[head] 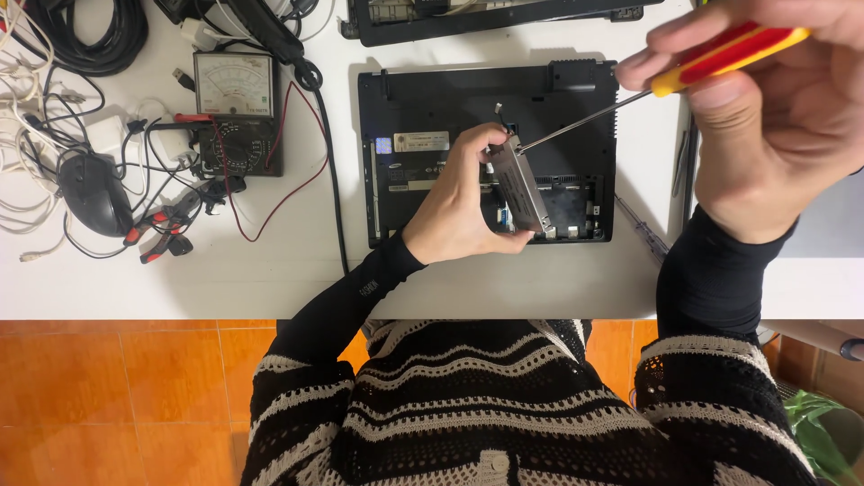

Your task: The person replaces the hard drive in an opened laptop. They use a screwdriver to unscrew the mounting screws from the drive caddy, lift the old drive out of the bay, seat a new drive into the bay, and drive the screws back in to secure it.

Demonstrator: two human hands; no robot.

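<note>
You hold the flat silver metal drive in its bracket (519, 187) tilted up on edge above the open bay of the black upturned laptop base (423, 112), so that its narrow side faces the tool. Your left hand (463, 202) is closed around it, thumb along the near face and fingers wrapped behind, which leaves the upper corner bare. Your right hand (765, 117) is clenched on the red and yellow handle of a screwdriver (720, 56), and its long steel shaft slants down and left until the tip meets that bare corner of the drive. The angle keeps the handle high and clear of the laptop's rear edge.

The drive hangs over the right half of the laptop base, just above the recess, not resting in it as far as you can see. A second slim screwdriver (641, 227) lies on the white table (297, 270) just beside the laptop's right edge, under your right forearm. To the left, a black cable (331, 171) runs down near the laptop's left side, and beyond it sit an analogue multimeter with red leads (236, 112), red-handled pliers (160, 232) and a black mouse (94, 193) among tangled wires. The near table edge lies close below the laptop; another dark laptop part (486, 18) borders the far side.
</note>
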